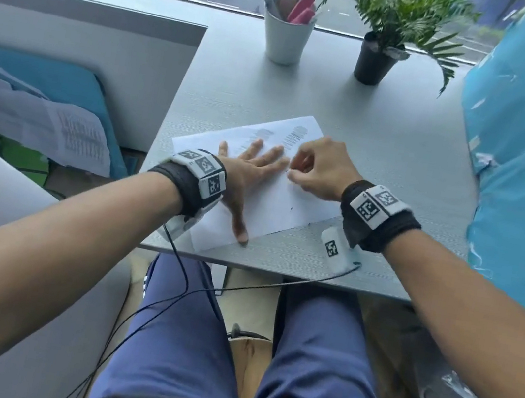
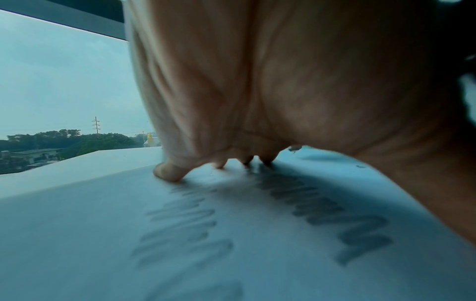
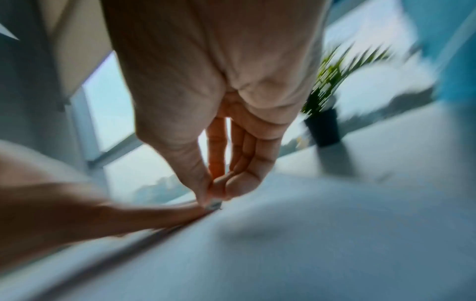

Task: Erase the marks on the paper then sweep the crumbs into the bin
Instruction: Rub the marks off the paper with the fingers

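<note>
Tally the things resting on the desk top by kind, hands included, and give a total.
Paper sheets: 1, paper
Pen cups: 1, white cup
Potted plants: 1, plant
Hands: 2, left hand flat on the sheet, right hand pinching a small eraser
Total: 5

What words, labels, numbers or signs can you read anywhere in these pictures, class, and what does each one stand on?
No readable text anywhere.
Paper under the left hand: pencil scribble marks, not letters.
Wrist bands: black-and-white square code patterns, no words.
Loose sheets beside the table: printed rows, too small and blurred to read.
Right hand: pinches a small eraser, no label visible.
</note>
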A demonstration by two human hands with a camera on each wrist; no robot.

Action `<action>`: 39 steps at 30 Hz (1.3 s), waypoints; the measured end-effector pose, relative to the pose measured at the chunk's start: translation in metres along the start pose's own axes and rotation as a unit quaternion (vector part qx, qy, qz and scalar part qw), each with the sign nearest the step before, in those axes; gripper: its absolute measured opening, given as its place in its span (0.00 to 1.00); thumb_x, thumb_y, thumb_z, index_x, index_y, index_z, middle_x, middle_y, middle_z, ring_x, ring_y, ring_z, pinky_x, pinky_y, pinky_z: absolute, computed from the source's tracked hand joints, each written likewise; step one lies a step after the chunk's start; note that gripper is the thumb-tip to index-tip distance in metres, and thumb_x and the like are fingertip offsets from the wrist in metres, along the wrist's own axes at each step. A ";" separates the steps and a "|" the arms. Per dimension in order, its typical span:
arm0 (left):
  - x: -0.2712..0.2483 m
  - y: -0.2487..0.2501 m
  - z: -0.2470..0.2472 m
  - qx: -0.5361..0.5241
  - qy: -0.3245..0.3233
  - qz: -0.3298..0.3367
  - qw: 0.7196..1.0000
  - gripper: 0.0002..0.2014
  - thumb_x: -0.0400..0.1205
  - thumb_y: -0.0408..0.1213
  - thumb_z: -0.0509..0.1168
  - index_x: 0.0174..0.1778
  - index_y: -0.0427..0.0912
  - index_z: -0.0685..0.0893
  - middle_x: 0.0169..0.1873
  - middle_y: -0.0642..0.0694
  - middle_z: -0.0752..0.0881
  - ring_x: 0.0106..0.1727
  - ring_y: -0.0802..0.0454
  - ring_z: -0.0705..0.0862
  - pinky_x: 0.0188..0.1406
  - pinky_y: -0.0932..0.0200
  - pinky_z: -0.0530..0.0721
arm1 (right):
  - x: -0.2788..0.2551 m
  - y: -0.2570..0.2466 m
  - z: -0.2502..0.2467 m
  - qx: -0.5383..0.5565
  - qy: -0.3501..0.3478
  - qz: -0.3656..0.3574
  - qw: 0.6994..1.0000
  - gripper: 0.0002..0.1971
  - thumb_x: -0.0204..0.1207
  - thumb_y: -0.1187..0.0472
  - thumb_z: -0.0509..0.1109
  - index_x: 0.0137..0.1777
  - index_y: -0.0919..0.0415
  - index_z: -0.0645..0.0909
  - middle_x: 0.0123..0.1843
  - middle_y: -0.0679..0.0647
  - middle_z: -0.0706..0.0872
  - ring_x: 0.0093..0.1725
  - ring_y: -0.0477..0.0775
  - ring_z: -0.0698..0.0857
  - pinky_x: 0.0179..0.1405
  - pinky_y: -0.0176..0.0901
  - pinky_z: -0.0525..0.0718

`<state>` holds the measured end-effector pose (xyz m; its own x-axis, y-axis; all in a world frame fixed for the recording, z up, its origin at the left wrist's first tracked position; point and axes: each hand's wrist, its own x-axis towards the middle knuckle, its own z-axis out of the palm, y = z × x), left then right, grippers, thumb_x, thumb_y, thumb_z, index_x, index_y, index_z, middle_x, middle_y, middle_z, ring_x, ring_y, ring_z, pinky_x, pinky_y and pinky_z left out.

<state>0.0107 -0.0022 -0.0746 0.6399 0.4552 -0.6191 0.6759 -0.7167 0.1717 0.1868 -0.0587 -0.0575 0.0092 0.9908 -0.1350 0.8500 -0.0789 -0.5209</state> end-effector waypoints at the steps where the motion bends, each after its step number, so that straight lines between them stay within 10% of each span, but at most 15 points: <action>1: -0.001 -0.004 0.001 -0.004 0.009 0.016 1.000 0.80 0.49 0.70 0.81 0.84 0.58 0.29 0.82 0.60 0.25 0.82 0.47 0.23 0.68 0.14 0.35 | 0.006 0.012 -0.008 -0.017 0.014 0.018 1.000 0.04 0.68 0.61 0.77 0.42 0.59 0.91 0.37 0.54 0.91 0.36 0.47 0.86 0.41 0.33 0.83; 8: 0.003 -0.004 -0.006 -0.076 0.145 0.042 0.986 0.49 0.57 0.71 0.78 0.75 0.65 0.70 0.81 0.57 0.61 0.81 0.48 0.58 0.68 0.16 0.64 | -0.008 0.018 -0.007 -0.033 -0.037 0.023 0.998 0.05 0.66 0.64 0.75 0.40 0.60 0.92 0.35 0.53 0.90 0.35 0.50 0.86 0.37 0.34 0.83; 20: 0.020 0.003 -0.007 -0.048 0.065 -0.026 0.996 0.73 0.53 0.76 0.76 0.85 0.64 0.34 0.84 0.56 0.28 0.84 0.50 0.27 0.72 0.14 0.37 | 0.004 0.002 0.007 0.014 0.003 -0.014 1.000 0.04 0.67 0.64 0.74 0.36 0.61 0.92 0.30 0.49 0.87 0.30 0.46 0.84 0.32 0.35 0.82; 23: 0.021 0.003 -0.008 -0.046 0.055 -0.025 0.997 0.74 0.52 0.75 0.76 0.84 0.65 0.32 0.83 0.56 0.26 0.83 0.49 0.26 0.72 0.13 0.36 | -0.011 -0.011 0.015 0.015 -0.091 -0.064 0.994 0.03 0.68 0.65 0.76 0.35 0.62 0.91 0.28 0.48 0.87 0.28 0.44 0.82 0.28 0.31 0.81; 28: 0.024 0.002 -0.008 -0.053 0.057 -0.024 0.997 0.73 0.54 0.76 0.76 0.85 0.64 0.33 0.83 0.56 0.27 0.83 0.49 0.25 0.72 0.13 0.37 | 0.026 0.017 -0.010 0.014 0.004 -0.011 1.000 0.02 0.65 0.61 0.78 0.35 0.58 0.92 0.32 0.53 0.91 0.29 0.45 0.82 0.28 0.23 0.72; 33: 0.025 0.004 -0.010 -0.037 0.043 -0.027 0.998 0.75 0.52 0.75 0.77 0.83 0.64 0.31 0.83 0.56 0.25 0.83 0.49 0.25 0.70 0.11 0.38 | -0.003 -0.011 0.022 0.008 -0.113 -0.066 0.991 0.04 0.65 0.66 0.74 0.33 0.63 0.90 0.31 0.53 0.89 0.29 0.45 0.82 0.35 0.19 0.70; 39: 0.024 0.004 -0.011 -0.039 0.041 -0.032 0.998 0.75 0.49 0.75 0.78 0.83 0.69 0.34 0.83 0.56 0.27 0.84 0.47 0.27 0.70 0.11 0.39 | 0.028 0.021 -0.013 -0.004 0.002 -0.001 1.000 0.04 0.66 0.60 0.77 0.38 0.60 0.92 0.34 0.55 0.91 0.32 0.47 0.84 0.29 0.23 0.72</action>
<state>0.0329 0.0117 -0.0805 0.6203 0.5422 -0.5668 0.7404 -0.6432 0.1950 0.2114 -0.0308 -0.0609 0.0094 0.9915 -0.1301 0.8537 -0.0757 -0.5153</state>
